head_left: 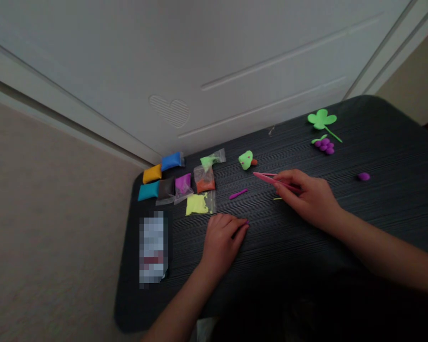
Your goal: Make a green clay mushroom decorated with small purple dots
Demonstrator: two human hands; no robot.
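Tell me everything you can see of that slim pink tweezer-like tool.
The slim pink tweezer-like tool, seemingly plastic, has two narrow arms that meet at its left end and spread toward the bare right hand, which holds and partly hides it. It slants over the dark wood-grain table; whether it touches that is unclear.
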